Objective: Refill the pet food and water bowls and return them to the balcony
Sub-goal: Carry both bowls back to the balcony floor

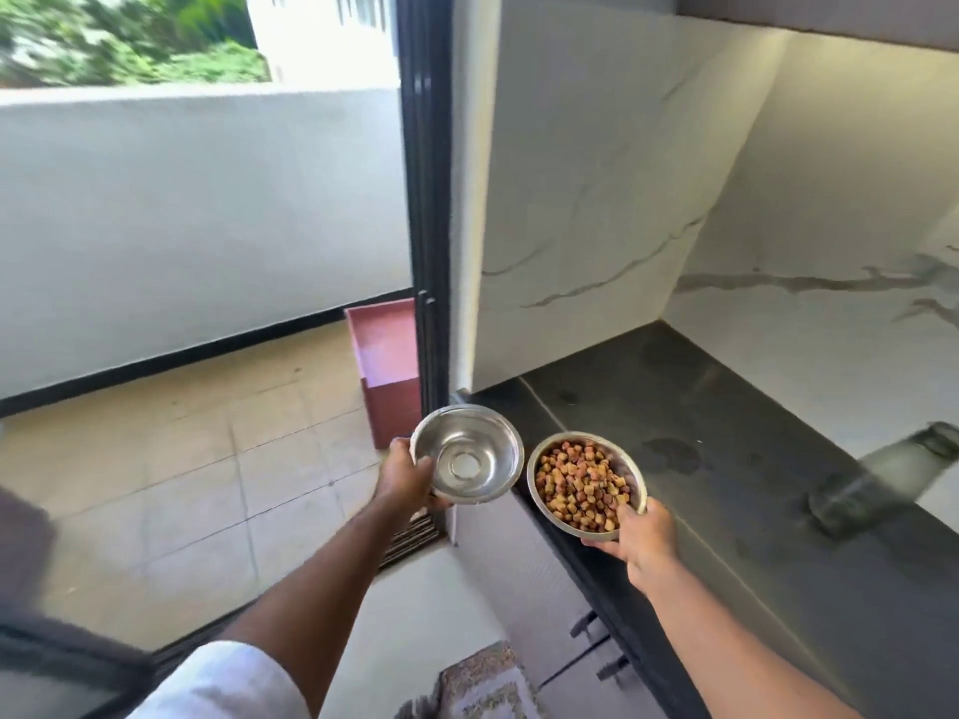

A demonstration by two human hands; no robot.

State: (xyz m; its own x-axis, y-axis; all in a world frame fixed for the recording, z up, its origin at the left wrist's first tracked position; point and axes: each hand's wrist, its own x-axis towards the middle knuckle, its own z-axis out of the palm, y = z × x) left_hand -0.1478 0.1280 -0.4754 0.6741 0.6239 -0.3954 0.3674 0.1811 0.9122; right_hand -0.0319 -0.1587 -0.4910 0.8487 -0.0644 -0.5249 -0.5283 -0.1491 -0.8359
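Left hand: the left hand point(407, 472) grips the near rim of a steel water bowl point(467, 454), thumb inside the rim and fingers curled beneath, holding it in the air before the balcony doorway.
Water bowl: tilted toward the camera; whether it holds water cannot be told from this view.
Right hand: the right hand point(635, 534) clasps the near edge of a steel food bowl point(586, 485), thumb on the rim, fingers under the base.
Food bowl: filled with brown and orange kibble point(581, 482), carried just above the edge of the dark counter point(726, 459), just beside the water bowl.
Balcony: a tiled balcony floor point(181, 459) lies beyond the black door frame point(425, 199); a pink box point(389, 355) stands against the frame.
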